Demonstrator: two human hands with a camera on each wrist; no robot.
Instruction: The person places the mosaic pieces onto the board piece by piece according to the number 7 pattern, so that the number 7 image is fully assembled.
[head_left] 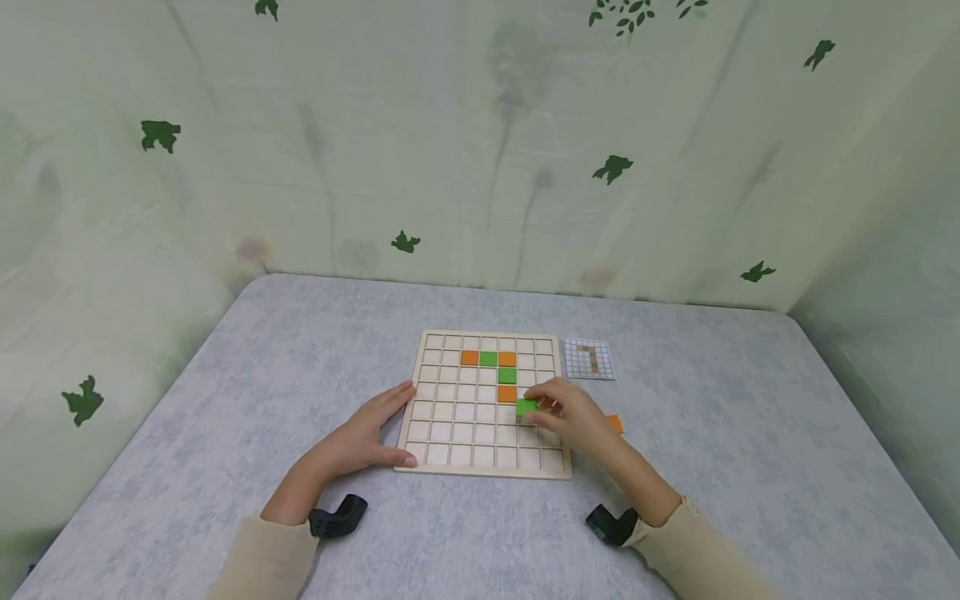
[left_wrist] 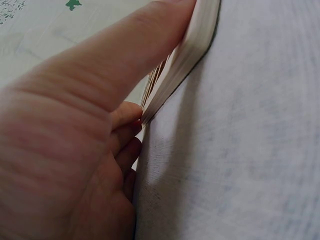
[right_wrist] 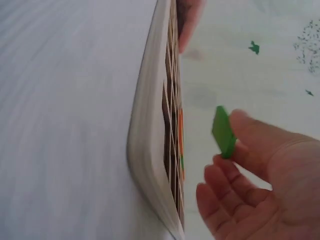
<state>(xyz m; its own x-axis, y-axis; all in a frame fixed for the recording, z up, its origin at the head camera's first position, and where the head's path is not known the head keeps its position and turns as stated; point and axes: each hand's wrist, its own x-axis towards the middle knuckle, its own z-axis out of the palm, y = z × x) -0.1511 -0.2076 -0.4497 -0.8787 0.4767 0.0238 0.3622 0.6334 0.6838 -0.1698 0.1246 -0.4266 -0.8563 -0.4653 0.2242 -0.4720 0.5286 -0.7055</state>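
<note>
A wooden grid board lies on the table, with orange tiles and green tiles set in some of its squares. Between thumb and fingers, my right hand pinches a green square tile over the board's right half. The right wrist view shows that green tile held above the board surface, apart from it. My left hand rests against the board's left edge, thumb at the near corner and fingers farther up. In the left wrist view the thumb touches the board's rim.
A small pattern card with a printed grid lies beside the board's far right corner. An orange tile sits on the table right of the board, partly behind the right hand. A pale curtain with leaf prints hangs behind the table.
</note>
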